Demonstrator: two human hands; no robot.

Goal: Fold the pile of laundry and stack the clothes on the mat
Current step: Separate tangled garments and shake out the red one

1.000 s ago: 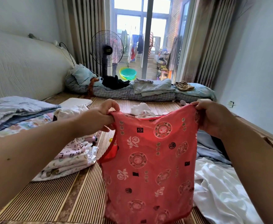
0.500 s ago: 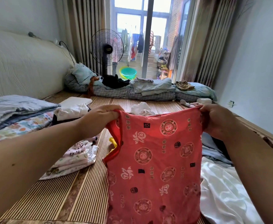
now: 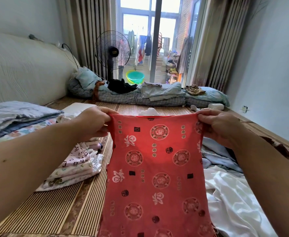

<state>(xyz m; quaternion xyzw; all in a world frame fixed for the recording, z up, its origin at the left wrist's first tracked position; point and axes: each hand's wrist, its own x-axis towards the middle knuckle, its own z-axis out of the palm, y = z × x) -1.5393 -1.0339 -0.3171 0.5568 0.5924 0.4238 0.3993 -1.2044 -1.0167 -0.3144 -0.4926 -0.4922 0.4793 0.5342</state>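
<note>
Surface: striped woven bamboo mat (image 3: 58, 207)
Done: folded patterned stack (image 3: 75, 166) beside me
Hands: my left hand (image 3: 93, 123) and right hand (image 3: 217, 125), apart, pinch red medallion-print cotton top (image 3: 155, 177)
Left: rumpled white and blue laundry pile (image 3: 229, 194)

Black standing fan (image 3: 113, 50) and green basin (image 3: 135, 77) by the glass door (image 3: 154, 40)

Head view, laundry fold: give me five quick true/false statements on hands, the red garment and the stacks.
1. Both hands, left hand and right hand, grip the red patterned garment at its top corners. True.
2. The garment lies flat on the mat. False: it hangs held up.
3. A folded stack sits left of the garment. True.
4. The fan stands on the right wall. False: back left, by the window.
5. The white cloth is neatly folded. False: it lies crumpled.
</note>
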